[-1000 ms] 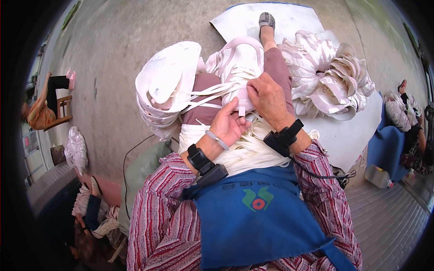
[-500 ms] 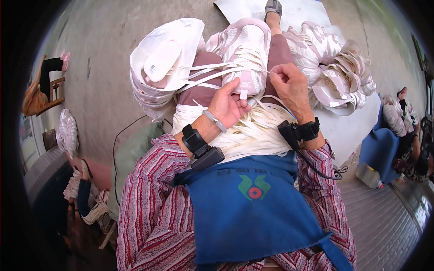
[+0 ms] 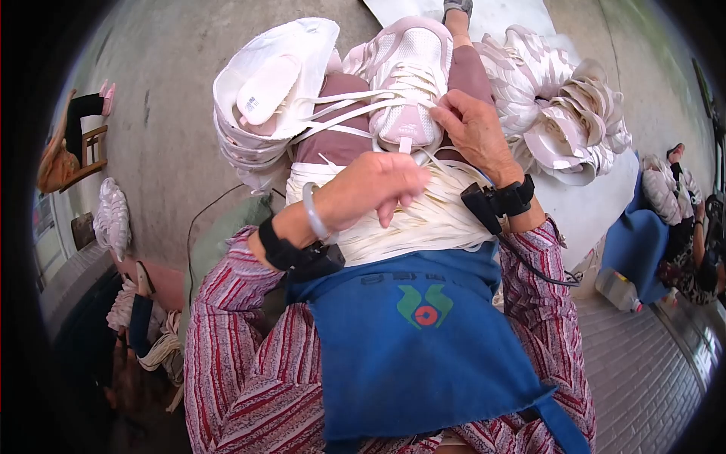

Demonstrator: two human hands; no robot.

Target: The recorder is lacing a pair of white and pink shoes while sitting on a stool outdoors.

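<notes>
Fingers (image 3: 442, 113) of the right hand (image 3: 484, 140) pinch a white lace (image 3: 417, 101) at the side of one pink-and-white shoe upper (image 3: 420, 49) on the lap; whether the blurred left hand (image 3: 363, 193) grasps anything, I cannot tell. One stack of uppers (image 3: 231, 132) crowds the left, one ringed bundle (image 3: 529, 64) the right. Loose laces (image 3: 435, 227) reach one blue apron's (image 3: 423, 371) upper edge. Grey floor (image 3: 166, 121) spreads left beyond the stack.

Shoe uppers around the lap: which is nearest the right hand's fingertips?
The middle upper, toe pointing away: the fingertips of the right hand are at its edge. The nested stack sits left of it; the ring-shaped bunch lies outside the right leg.
</notes>
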